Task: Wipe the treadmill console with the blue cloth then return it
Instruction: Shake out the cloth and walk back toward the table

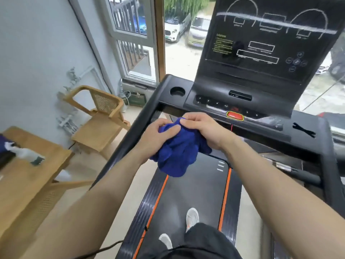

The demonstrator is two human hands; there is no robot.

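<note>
A crumpled blue cloth (pixel 179 154) hangs between both my hands above the treadmill belt, just in front of the console. My left hand (pixel 158 135) grips its left side, and my right hand (pixel 203 128) pinches its top edge. The treadmill console (pixel 261 43) is a tall black panel with white outlines, rising ahead and to the right. Below it lies a button strip with a red stop button (pixel 234 115). The cloth is a short way from the console and does not touch it.
A round cup holder (pixel 177 91) sits left of the buttons. To the left stand a wooden chair (pixel 100 118) and a wooden table (pixel 28 174) carrying a spray bottle (pixel 26 153). Black handrails flank the belt (pixel 186 193), where my feet stand. A window lies beyond.
</note>
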